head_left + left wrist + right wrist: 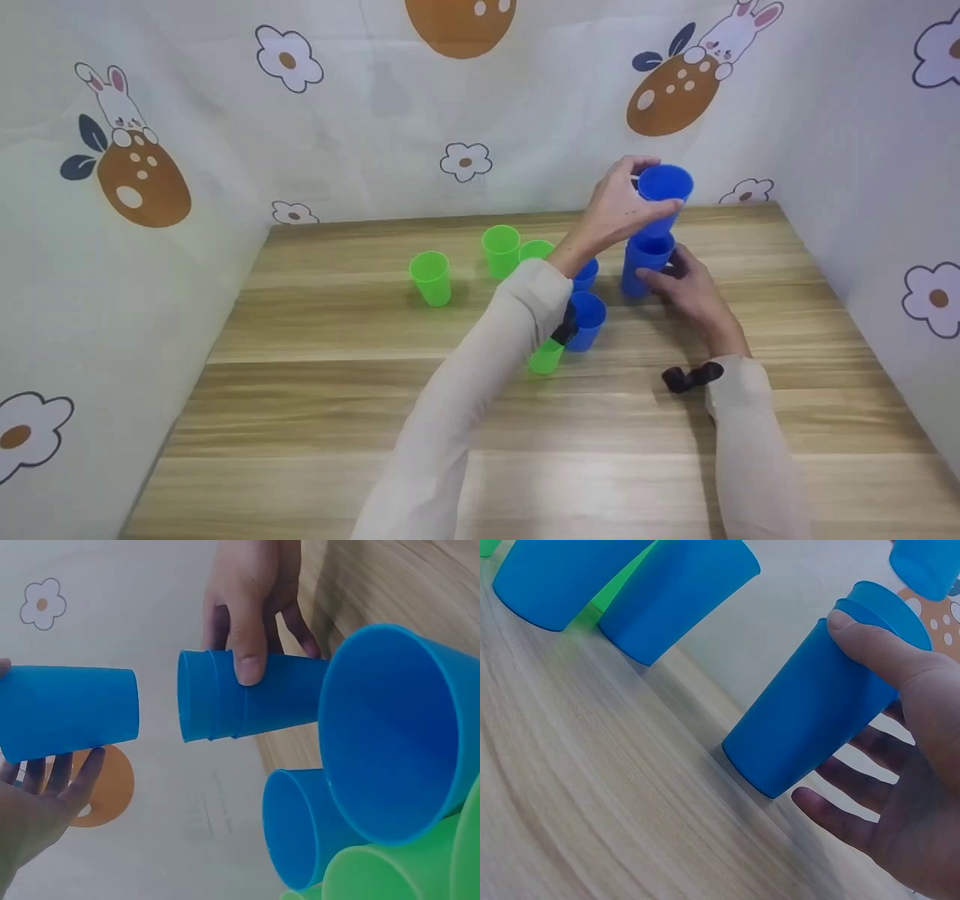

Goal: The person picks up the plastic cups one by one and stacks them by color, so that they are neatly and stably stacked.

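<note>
My left hand (626, 196) grips a single blue cup (664, 191) by its rim and holds it in the air, just above a stack of blue cups (643, 264) that stands upside down on the wooden table (337, 420). My right hand (684, 285) grips that stack from the right side. In the left wrist view the lifted blue cup (71, 720) lies apart from the stack (247, 701), and the left hand (45, 799) is under it. In the right wrist view the right hand (900, 757) has its thumb across the stack (810, 716).
Two loose blue cups (586, 321) (586, 274) and a green cup (546, 357) sit under my left forearm. Three more green cups (430, 277) (501, 251) (535, 249) stand to the left. Patterned cloth walls (225, 150) close in the table's back and sides.
</note>
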Demonstrator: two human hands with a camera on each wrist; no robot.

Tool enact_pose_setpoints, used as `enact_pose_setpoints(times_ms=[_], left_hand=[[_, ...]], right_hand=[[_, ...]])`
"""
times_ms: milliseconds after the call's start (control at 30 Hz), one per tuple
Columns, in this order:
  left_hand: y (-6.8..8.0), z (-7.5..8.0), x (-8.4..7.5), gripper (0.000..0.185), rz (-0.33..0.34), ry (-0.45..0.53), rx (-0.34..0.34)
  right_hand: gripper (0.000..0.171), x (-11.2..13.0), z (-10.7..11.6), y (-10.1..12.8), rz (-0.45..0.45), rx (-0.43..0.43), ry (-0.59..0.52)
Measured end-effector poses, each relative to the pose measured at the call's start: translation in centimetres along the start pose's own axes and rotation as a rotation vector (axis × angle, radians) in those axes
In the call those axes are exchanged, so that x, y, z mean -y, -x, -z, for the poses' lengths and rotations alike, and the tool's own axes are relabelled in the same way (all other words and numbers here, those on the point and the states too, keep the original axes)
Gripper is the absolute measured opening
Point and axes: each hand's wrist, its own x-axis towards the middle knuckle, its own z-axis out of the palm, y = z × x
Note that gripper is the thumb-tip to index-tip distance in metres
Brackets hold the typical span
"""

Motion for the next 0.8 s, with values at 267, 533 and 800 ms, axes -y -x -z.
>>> enact_pose_setpoints(times_ms=[267, 533, 800], left_hand=[[-0.2, -0.9, 1.3, 0.070, 0.033, -0.024, -0.017], [-0.1, -1.5, 2.5, 0.072, 0.058, -0.053, 0.007], [0.3, -1.4, 3.1, 0.074, 0.080, 0.042, 0.020]], right_hand=[[0.096, -1.6, 0.3, -0.9, 0.017, -0.006, 0.046], [0.096, -2.0, 0.4, -1.2, 0.032, -0.013, 0.061], [0.090, -2.3, 0.2, -1.3, 0.056, -0.015, 0.014]])
